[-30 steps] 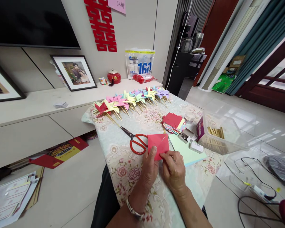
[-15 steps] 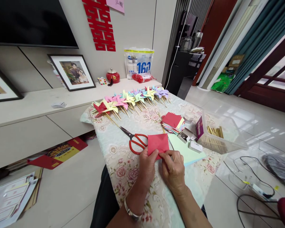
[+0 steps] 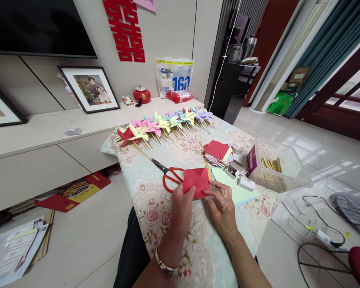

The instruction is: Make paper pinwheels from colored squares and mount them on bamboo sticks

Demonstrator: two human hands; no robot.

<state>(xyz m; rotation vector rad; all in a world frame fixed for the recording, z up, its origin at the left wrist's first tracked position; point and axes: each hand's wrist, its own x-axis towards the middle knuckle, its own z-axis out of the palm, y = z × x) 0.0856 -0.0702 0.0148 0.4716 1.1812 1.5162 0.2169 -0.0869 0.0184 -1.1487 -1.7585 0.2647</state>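
Observation:
A square of red paper (image 3: 197, 178) is held between both my hands above the flowered tablecloth. My left hand (image 3: 182, 202) pinches its lower left part, thumb on top. At its lower right corner, the thumb and fingers of my right hand (image 3: 221, 202) grip the edge. A cut line shows near the upper right corner of the paper. Scissors with red handles (image 3: 171, 179) lie open just left of the paper, partly behind it. Beyond, a stack of coloured paper squares (image 3: 217, 152) has a red one on top.
Several paper pinwheels (image 3: 162, 124) on sticks line the table's far side. A small box of metal pins (image 3: 231, 171), a white box (image 3: 246, 183), pale green sheets (image 3: 239, 196) and a clear bin (image 3: 288, 176) of sticks (image 3: 271, 165) stand at right.
The red paper has shifted slightly left and turned in my hands. My right fingers have spread somewhat and moved to its right corner; the cut line now shows at upper right.

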